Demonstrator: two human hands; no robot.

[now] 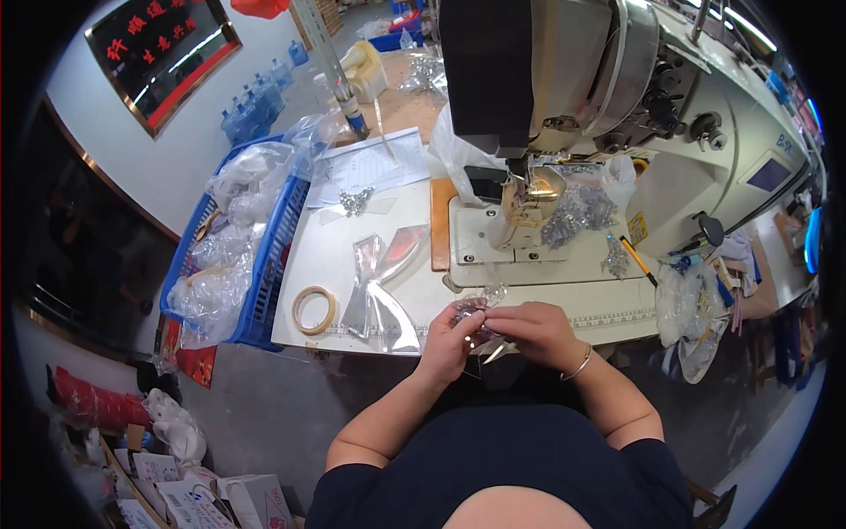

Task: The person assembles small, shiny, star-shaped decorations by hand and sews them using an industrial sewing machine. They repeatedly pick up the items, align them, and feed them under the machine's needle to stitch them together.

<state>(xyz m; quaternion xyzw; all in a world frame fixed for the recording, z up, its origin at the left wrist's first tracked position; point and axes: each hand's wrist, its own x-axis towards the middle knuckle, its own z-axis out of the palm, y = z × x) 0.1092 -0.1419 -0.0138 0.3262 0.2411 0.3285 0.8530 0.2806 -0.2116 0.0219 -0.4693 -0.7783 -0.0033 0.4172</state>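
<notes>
At the table's front edge, my left hand [447, 342] is closed around a shiny, clear plastic piece [474, 307], thumb on top. My right hand [539, 331] pinches at the same piece from the other side, so the two sets of fingertips almost meet. Part of the piece sticks out below the fingers and catches the light; its full shape is hidden. Just left of my hands lie cut clear plastic shapes [381, 291], fanned out on the white tabletop. Beyond my hands stands the sewing machine [520, 216], its needle area apart from them.
A tape roll [314, 310] lies at the table's left front. Next to the table is a blue basket [262, 291] full of plastic bags. Small silvery parts [356, 202] rest near paper sheets [388, 163]; more silvery pieces [577, 216] and a yellow-black pen [638, 260] lie right.
</notes>
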